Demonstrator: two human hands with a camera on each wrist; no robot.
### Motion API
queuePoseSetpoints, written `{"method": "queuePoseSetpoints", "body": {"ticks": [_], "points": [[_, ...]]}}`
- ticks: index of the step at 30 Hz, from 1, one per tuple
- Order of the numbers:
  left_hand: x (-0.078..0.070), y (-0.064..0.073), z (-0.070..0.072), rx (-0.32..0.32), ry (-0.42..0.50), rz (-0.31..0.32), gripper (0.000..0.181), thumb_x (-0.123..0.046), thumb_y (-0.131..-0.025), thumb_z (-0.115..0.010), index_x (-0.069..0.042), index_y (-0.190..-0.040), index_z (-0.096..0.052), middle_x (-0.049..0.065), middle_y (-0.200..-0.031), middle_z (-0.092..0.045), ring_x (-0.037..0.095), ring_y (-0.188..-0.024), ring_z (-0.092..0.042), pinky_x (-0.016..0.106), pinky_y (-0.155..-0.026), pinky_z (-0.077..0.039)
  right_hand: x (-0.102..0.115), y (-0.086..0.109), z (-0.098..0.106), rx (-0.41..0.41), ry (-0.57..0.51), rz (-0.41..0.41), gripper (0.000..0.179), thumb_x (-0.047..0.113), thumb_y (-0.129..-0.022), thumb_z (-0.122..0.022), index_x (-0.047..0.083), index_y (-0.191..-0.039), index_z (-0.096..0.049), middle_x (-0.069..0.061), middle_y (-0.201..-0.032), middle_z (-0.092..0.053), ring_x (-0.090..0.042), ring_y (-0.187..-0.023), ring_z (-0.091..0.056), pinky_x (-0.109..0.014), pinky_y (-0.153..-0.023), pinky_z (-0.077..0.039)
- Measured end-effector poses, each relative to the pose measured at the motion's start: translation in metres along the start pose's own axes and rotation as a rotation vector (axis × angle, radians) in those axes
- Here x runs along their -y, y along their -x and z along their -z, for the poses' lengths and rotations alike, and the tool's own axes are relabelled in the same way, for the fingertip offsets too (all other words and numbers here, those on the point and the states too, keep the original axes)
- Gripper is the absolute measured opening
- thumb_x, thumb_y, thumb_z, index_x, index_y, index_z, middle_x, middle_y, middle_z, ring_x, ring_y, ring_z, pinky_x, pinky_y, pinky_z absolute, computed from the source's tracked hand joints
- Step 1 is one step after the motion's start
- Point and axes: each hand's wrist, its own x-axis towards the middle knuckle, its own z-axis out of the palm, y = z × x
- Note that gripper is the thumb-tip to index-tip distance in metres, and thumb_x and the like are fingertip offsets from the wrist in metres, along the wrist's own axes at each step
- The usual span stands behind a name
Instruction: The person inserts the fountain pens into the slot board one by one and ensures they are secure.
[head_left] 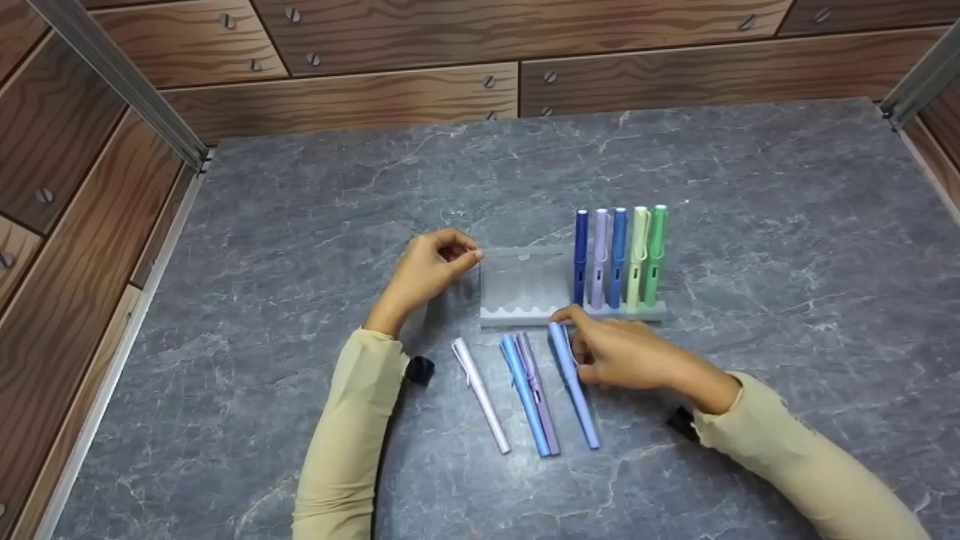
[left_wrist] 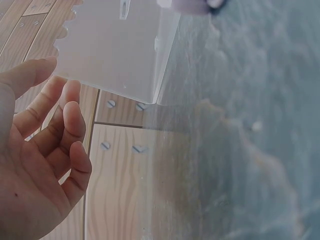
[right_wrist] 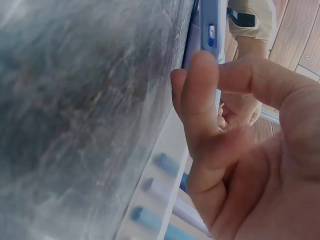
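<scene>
A clear pen stand [head_left: 525, 281] with a notched front ledge stands mid-table. At its left edge, my left hand [head_left: 435, 266] pinches the side between thumb and forefinger; the left wrist view shows those fingertips [left_wrist: 50, 62] right at the clear panel [left_wrist: 112, 55]. My right hand [head_left: 626, 349] bends over a periwinkle pen [head_left: 576, 394] in front of the stand, forefinger across its top end and thumb beside it. Seen from the right wrist, the fingers partly cover this pen [right_wrist: 212, 22]. Left of it lie a blue pen [head_left: 529, 401], a purple pen [head_left: 541, 397] and a pale lilac pen [head_left: 482, 397].
Several pens stand upright in the stand's right half, from a dark blue pen [head_left: 580, 255] to a green pen [head_left: 657, 251]. The grey marbled table [head_left: 300, 225] is bordered by wood-patterned walls [head_left: 397, 97] at the back and left.
</scene>
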Motion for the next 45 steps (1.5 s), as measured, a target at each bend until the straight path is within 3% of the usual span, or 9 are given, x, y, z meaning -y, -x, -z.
{"method": "queuePoseSetpoints", "body": {"ticks": [5, 13, 26, 37, 45], "points": [[0.000, 0.000, 0.000, -0.006, 0.001, -0.005, 0.018, -0.023, -0.088, -0.070, -0.006, -0.095, -0.072, 0.007, -0.085, -0.069, 0.011, -0.074, -0.056, 0.023, -0.069, -0.045, -0.002, 0.001, 0.002, 0.015, -0.126, -0.010, 0.061, 0.004, -0.080, -0.065, 0.013, -0.133, -0.038, 0.000, -0.084, -0.068, -0.005, -0.053, -0.056, -0.023, -0.050, -0.044], [0.000, 0.000, 0.000, -0.006, -0.010, -0.002, 0.018, -0.024, -0.088, -0.070, -0.007, -0.095, -0.072, 0.006, -0.085, -0.069, 0.011, -0.074, -0.056, 0.023, -0.069, -0.045, -0.004, 0.003, 0.005, 0.056, -0.327, -0.041, 0.061, 0.000, -0.081, -0.060, 0.013, -0.134, -0.033, -0.003, -0.089, -0.060, -0.012, -0.050, -0.058, -0.031, -0.048, -0.052], [0.001, 0.001, -0.001, -0.005, -0.006, -0.005, 0.018, -0.023, -0.088, -0.071, -0.006, -0.095, -0.072, 0.007, -0.084, -0.070, 0.011, -0.074, -0.056, 0.024, -0.069, -0.046, -0.008, 0.010, 0.018, 0.041, -0.400, -0.028, 0.059, 0.000, -0.084, -0.059, 0.012, -0.135, -0.033, -0.009, -0.093, -0.061, -0.011, -0.050, -0.055, -0.036, -0.048, -0.053], [-0.001, 0.000, 0.001, 0.000, -0.004, 0.014, 0.017, -0.022, -0.088, -0.070, -0.007, -0.095, -0.071, 0.006, -0.085, -0.068, 0.013, -0.075, -0.056, 0.024, -0.070, -0.046, -0.007, 0.011, 0.029, -0.003, -0.497, -0.007, 0.058, -0.003, -0.085, -0.058, 0.007, -0.135, -0.031, -0.009, -0.086, -0.056, -0.011, -0.051, -0.053, -0.027, -0.044, -0.047], [-0.001, 0.001, 0.000, 0.004, 0.005, 0.028, 0.018, -0.024, -0.088, -0.071, -0.008, -0.096, -0.071, 0.004, -0.084, -0.067, 0.013, -0.075, -0.057, 0.024, -0.069, -0.046, -0.007, 0.011, 0.034, -0.072, -0.514, 0.052, 0.056, -0.001, -0.087, -0.061, 0.006, -0.133, -0.031, -0.007, -0.081, -0.057, -0.007, -0.053, -0.048, -0.020, -0.051, -0.042]]}}
